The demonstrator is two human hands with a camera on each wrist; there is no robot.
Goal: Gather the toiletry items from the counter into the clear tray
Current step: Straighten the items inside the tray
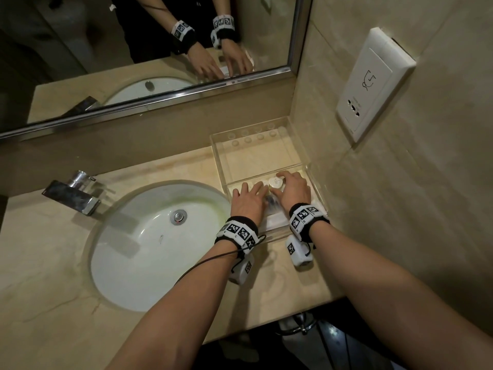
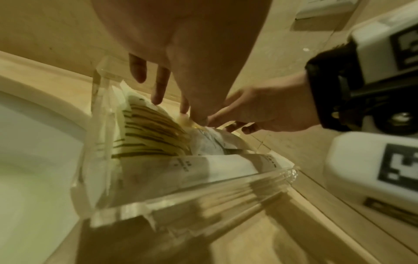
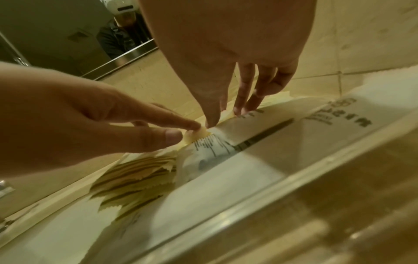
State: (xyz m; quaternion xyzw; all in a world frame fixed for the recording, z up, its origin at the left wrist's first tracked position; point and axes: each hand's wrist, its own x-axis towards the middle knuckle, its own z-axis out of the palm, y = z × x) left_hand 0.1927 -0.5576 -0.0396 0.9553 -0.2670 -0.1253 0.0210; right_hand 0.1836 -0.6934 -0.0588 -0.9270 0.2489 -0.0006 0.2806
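Beige stone counter (image 1: 66,263) with a white sink (image 1: 149,249) fills the corner under a mirror (image 1: 133,49). On it, against the side wall, sits the clear tray (image 1: 266,145), its far half bare, packets (image 2: 156,128) stacked in the near half. Both hands reach in: left hand (image 1: 246,201) with fingers spread flat on the packets, right hand (image 1: 293,190) with thumb and fingertips touching a packet end beside a white round item (image 1: 276,182). Labels are too blurred to read. Wrists hide the tray's near contents.
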